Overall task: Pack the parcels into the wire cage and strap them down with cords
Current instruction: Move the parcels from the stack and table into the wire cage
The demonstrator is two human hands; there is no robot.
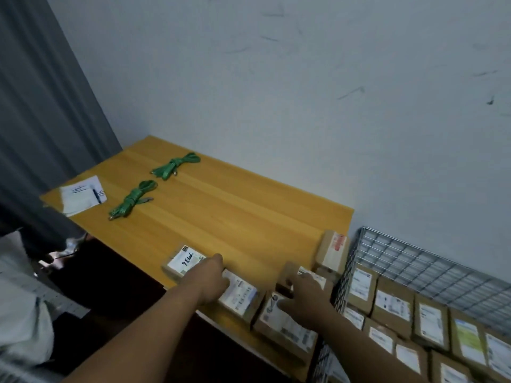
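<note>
Several brown cardboard parcels with white labels lie along the near right edge of the wooden table (221, 205). My left hand (211, 277) rests on the table between the parcel marked 7936 (184, 262) and a labelled parcel (239, 295), touching the latter. My right hand (302, 291) grips a small parcel (290, 270) on top of a larger flat parcel (284, 324). Another parcel (331, 250) stands at the table's right edge. The wire cage (414, 261) on the right holds several packed parcels (392, 305). Two bundled green cords (132, 199) (175, 165) lie far left on the table.
A paper sheet with a pen (83, 194) lies at the table's far left corner. A grey curtain (41, 106) hangs on the left, and a white wall (304, 78) stands behind the table. A person's pale clothing (19, 299) shows at the left edge.
</note>
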